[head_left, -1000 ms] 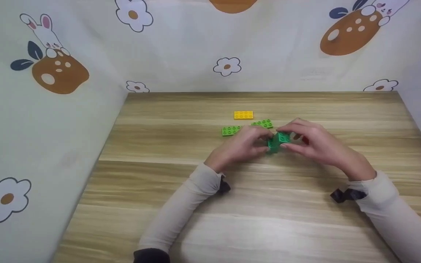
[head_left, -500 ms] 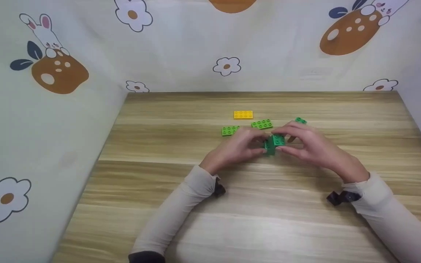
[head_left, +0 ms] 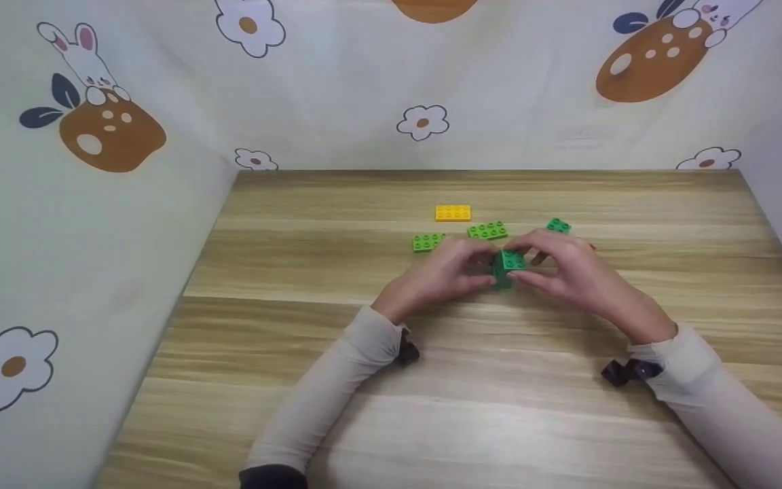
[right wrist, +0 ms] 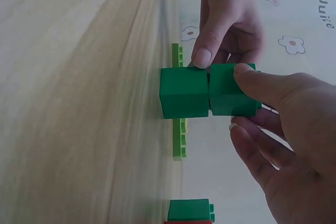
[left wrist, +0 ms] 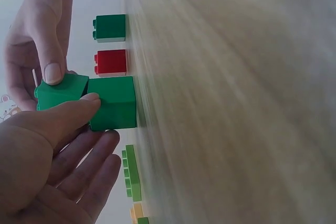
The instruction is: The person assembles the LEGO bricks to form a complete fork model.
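Between the hands, one green toy building brick [right wrist: 184, 92] stands upright on the table. A second green brick [right wrist: 228, 95] sits at its top, slightly tilted, with a thin gap showing between them in both wrist views. My left hand [head_left: 435, 275] pinches the lower brick near its upper edge, thumb on the near side. My right hand [head_left: 574, 268] pinches the upper brick between thumb and fingers. The studs of the upper brick face up in the head view. Fingers hide part of the lower brick's far side.
Beyond the hands lie two flat lime-green bricks [head_left: 487, 231] and a flat yellow brick [head_left: 453, 213]. Near the right hand stand another green brick [head_left: 558, 225] and a red brick [left wrist: 111, 62], mostly hidden in the head view. A patterned cloth [head_left: 337, 102] borders the wooden table.
The right hand has moved left and slightly down, bringing its green brick over the one in the left hand. Another green brick and a bit of red have come into sight behind the right hand.
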Available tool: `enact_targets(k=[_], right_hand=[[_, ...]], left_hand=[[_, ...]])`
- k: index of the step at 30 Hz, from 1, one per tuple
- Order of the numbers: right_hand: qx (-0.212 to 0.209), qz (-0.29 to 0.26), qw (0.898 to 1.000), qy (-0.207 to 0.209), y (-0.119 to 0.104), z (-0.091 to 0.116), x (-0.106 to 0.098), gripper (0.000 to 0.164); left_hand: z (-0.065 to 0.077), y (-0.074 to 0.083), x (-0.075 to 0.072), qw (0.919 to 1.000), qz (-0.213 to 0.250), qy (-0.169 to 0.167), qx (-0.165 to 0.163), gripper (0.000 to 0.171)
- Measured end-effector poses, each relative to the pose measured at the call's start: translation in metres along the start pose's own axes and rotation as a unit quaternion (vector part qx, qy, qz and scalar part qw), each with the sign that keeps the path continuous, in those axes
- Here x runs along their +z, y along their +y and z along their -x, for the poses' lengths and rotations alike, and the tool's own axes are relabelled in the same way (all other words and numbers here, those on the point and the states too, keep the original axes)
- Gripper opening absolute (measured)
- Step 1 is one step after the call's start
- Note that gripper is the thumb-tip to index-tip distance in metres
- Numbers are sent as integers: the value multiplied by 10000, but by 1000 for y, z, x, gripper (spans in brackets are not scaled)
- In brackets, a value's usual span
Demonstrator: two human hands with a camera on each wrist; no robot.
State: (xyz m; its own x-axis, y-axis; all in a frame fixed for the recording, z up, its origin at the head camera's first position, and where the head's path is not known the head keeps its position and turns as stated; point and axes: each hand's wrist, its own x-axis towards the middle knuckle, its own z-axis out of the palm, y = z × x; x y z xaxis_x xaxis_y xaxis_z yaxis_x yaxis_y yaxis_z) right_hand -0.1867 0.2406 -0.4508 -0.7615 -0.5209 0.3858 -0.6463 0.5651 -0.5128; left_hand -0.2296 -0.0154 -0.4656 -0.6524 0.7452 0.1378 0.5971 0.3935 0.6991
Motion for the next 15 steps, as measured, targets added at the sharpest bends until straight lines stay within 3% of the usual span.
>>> enact_targets(k=[6,15], right_hand=[[103,81,9999,15,-3,-1,2,42],[388,-254,9979,-449,-2,-1,-3,43]], left_hand=[[0,-1,1,10000,-49,14,-13,37],[0,-1,1,9999,35,-53,-104,53]])
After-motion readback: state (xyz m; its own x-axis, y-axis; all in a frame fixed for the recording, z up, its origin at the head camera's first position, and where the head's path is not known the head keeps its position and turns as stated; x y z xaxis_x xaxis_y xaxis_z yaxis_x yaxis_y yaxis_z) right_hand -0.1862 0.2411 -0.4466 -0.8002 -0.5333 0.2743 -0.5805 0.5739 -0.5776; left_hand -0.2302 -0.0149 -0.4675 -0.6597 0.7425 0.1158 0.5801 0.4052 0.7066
